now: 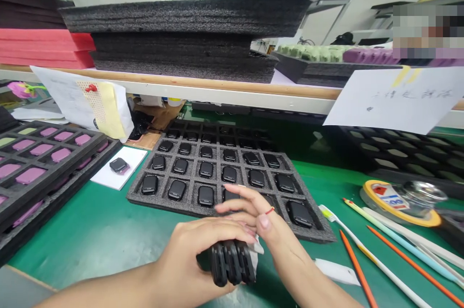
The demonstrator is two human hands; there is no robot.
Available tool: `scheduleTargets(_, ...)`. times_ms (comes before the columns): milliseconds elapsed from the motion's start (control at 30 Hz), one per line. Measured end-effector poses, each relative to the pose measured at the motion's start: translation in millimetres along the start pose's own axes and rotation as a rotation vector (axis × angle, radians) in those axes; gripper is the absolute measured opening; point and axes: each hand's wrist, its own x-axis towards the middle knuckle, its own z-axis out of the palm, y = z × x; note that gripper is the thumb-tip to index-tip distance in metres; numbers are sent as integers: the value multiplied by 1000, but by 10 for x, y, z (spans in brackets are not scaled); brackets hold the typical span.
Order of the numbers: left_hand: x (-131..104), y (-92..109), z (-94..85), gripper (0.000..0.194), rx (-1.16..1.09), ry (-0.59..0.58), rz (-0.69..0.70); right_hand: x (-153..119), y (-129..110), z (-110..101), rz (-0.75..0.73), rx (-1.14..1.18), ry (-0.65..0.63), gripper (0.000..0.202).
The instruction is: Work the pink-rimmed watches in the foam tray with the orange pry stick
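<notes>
My left hand (pixel 203 245) is closed round a short row of black watch cases (pixel 232 264), held side by side with their ends toward me. Over its fingertips reaches my right hand (pixel 257 216), fingers stretched out and thumb apart, gripping nothing that I can see. A white tissue or cloth (pixel 256 250) shows between the cases and my right wrist; what holds it is hidden. Just beyond both hands lies a dark grey foam tray (pixel 163 199) with similar black watch cases in its pockets. My right hand covers part of the front row.
Foam trays of purple pieces (pixel 31 176) stand at left, beside a white card (pixel 123 175) bearing one watch case. At right lie a toothbrush (pixel 366 250), orange sticks (pixel 357 264) and a yellow-rimmed tape roll (pixel 398 201). A shelf (pixel 217 86) carrying stacked black foam crosses above.
</notes>
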Motion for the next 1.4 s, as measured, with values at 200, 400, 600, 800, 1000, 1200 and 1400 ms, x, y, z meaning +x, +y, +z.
scheduleTargets(200, -4, -66, 15, 50, -11, 14, 100, -61, 33, 131, 90, 229, -128, 86)
scheduleTargets(400, -24, -22, 1, 84, -145, 21, -189, -13, 14, 224, -176, 29, 38, 106)
scheduleTargets(600, 11, -4, 61, 85, -829, -74, -645, -3, 14, 134, -468, -502, -30, 102)
scheduleTargets(800, 26, -36, 122, 57, -962, 102, -775, 7, -183, 47, -412, -490, 18, 62)
scheduleTargets(1000, 10, -41, 100, 52, -1044, 75, -699, 29, -340, -21, -362, -377, 39, 10)
scheduleTargets(1200, 36, -25, 47, 51, -1216, 4, -726, 32, -329, -114, -370, -114, 437, 14)
scheduleTargets(1400, 8, -11, 32, 46, -1281, -68, -701, -30, -378, -137, -414, -192, 479, 10)
